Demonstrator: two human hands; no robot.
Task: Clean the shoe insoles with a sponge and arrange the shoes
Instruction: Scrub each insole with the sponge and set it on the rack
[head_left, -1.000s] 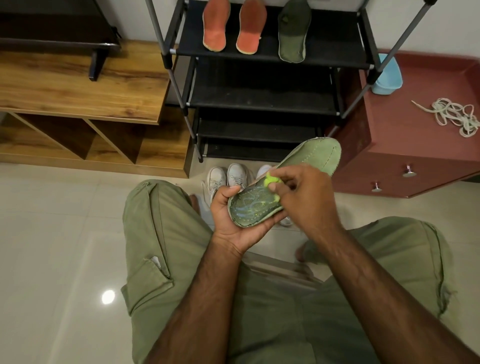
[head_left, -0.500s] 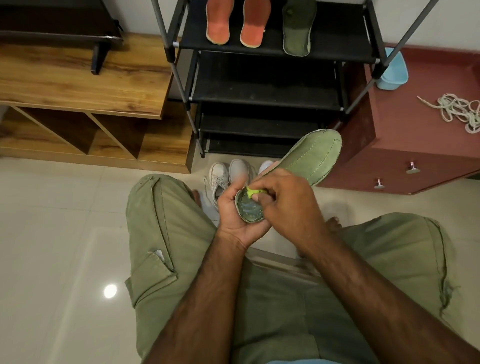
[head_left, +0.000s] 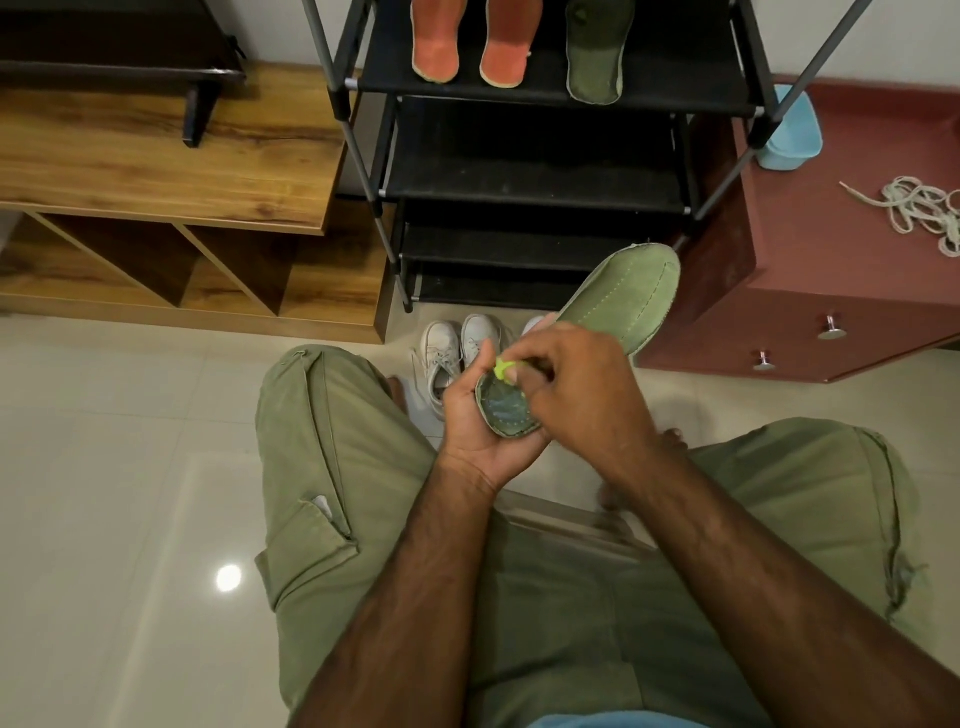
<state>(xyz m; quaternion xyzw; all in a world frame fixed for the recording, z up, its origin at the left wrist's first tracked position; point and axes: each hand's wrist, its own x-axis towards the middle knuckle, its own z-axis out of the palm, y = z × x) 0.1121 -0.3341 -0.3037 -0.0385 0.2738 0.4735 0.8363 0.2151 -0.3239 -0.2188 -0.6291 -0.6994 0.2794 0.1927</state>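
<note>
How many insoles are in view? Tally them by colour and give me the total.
Orange insoles: 2, both on the rack's top shelf
Green insoles: 2, one on that shelf, one gripped by the left hand
Total: 4

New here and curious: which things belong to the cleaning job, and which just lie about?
Job: green insole, held by left hand; sponge, pinched by right hand; orange insoles and dark green insole on the rack; white shoes.
Lying about: blue cup, red cabinet, wooden bench.
</note>
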